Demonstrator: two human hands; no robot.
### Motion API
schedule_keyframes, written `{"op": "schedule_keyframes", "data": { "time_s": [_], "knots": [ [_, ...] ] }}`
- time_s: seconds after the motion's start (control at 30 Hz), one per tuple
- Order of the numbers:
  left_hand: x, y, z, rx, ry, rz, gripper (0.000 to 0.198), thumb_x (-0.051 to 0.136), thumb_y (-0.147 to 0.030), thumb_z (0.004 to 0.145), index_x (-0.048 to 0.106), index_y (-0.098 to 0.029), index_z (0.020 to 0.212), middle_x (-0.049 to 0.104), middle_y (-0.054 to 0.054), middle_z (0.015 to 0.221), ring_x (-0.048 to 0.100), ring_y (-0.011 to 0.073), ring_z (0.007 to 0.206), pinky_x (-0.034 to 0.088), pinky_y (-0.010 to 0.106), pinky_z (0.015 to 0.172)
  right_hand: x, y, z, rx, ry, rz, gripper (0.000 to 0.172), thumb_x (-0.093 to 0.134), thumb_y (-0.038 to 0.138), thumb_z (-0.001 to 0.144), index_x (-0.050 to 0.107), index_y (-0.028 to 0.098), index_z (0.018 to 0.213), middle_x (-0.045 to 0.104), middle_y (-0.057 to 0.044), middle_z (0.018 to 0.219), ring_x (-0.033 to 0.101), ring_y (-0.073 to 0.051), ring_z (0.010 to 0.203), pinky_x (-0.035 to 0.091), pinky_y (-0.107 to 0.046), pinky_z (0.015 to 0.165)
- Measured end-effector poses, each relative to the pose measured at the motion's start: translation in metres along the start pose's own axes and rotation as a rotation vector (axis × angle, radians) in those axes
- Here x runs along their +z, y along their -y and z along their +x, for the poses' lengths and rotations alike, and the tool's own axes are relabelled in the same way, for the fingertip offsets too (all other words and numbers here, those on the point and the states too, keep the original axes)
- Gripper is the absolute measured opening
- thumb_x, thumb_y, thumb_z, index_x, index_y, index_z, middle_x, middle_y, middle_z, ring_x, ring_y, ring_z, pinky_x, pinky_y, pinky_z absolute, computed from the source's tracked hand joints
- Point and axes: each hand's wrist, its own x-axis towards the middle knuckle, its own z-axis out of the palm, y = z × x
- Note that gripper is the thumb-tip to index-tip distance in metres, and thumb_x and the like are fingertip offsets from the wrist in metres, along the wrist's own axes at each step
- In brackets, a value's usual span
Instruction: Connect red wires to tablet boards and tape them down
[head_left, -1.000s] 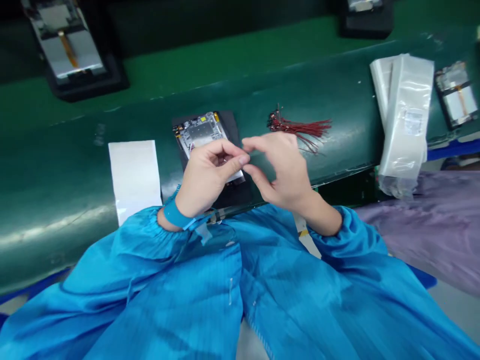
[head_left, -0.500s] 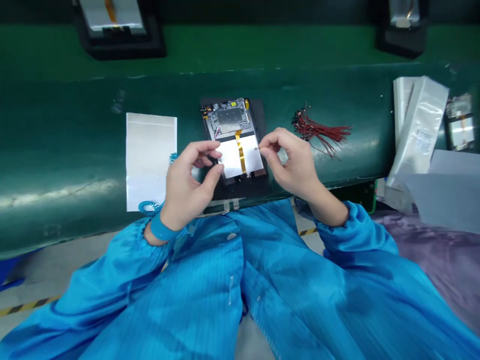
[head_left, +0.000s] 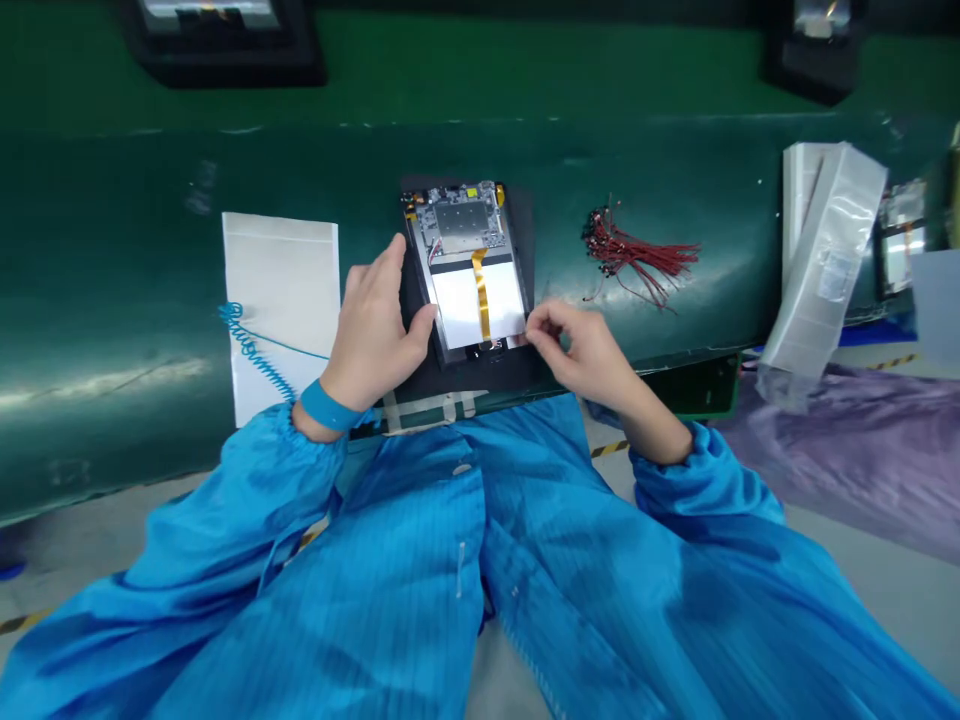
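Note:
An opened tablet [head_left: 441, 290] lies on a dark mat [head_left: 420, 375] in front of me. Its circuit board [head_left: 461, 218] is at the far end. A silvery battery [head_left: 457, 302] crossed by gold tape [head_left: 481, 295] fills the near part. My left hand [head_left: 382, 325] lies along the tablet's left side, fingers stretched out and thumb near the battery's edge. At the tablet's lower right corner, my right hand [head_left: 574, 345] is closed in a pinch. What sits between its fingertips is too small to make out.
A bundle of red wires [head_left: 645, 255] lies to the right. White sheets [head_left: 281, 270] are at the left, with a coiled blue cord [head_left: 259, 350] over them. Plastic-wrapped strips [head_left: 817, 265] and another device [head_left: 902, 240] lie far right. Black trays [head_left: 225, 55] stand along the back.
My left hand has straightened its fingers and shifted from the battery to the tablet's left edge. My right hand has moved down toward the lower right corner, still pinched.

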Motion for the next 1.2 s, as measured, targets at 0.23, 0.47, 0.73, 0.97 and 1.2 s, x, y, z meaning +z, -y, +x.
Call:
{"op": "schedule_keyframes", "data": {
  "time_s": [0.23,0.47,0.73,0.97,1.2],
  "knots": [
    [-0.005,-0.033,-0.037,0.185,-0.024,0.094,0.035,0.058,-0.030,0.098,0.065,-0.027,0.132,0.043,0.009,0.163,0.039,0.0395,0.148,0.036,0.066,0.121,0.014,-0.006,0.001,-0.092,0.156,-0.176,0.017,0.046,0.019,0.100,0.062,0.020,0.093,0.071,-0.007,0.094,0.058,-0.020,0.088,0.040,-0.031,0.081],
    [0.023,-0.044,-0.059,0.342,0.026,0.205,0.035,0.053,-0.017,0.097,0.076,-0.024,0.121,0.050,0.010,0.157,0.043,0.0355,0.144,0.042,0.059,0.116,0.007,-0.002,0.002,-0.088,0.282,-0.302,0.021,0.044,0.021,0.102,0.063,0.019,0.094,0.069,-0.007,0.091,0.055,-0.020,0.086,0.033,-0.030,0.076],
    [0.032,-0.046,-0.060,0.394,0.051,0.245,0.039,0.052,-0.015,0.097,0.072,-0.027,0.128,0.052,0.011,0.159,0.044,0.0371,0.144,0.042,0.057,0.108,0.006,0.015,0.009,-0.026,0.396,-0.454,0.022,0.042,0.019,0.101,0.064,0.018,0.100,0.069,-0.008,0.092,0.050,-0.018,0.075,0.026,-0.032,0.069],
    [0.034,-0.049,-0.057,0.385,0.071,0.260,0.041,0.056,-0.016,0.095,0.072,-0.030,0.129,0.053,0.009,0.159,0.045,0.0369,0.145,0.042,0.059,0.108,0.011,0.008,0.004,-0.091,0.339,-0.448,0.021,0.042,0.019,0.102,0.064,0.018,0.101,0.070,-0.008,0.094,0.054,-0.019,0.081,0.029,-0.031,0.070],
    [0.037,-0.049,-0.053,0.399,0.095,0.246,0.040,0.053,-0.018,0.099,0.070,-0.031,0.134,0.055,0.007,0.159,0.047,0.0348,0.147,0.039,0.060,0.115,0.015,0.018,0.004,-0.050,0.364,-0.559,0.023,0.046,0.013,0.100,0.066,0.015,0.110,0.074,-0.012,0.100,0.058,-0.021,0.084,0.031,-0.032,0.069]
  ]
}}
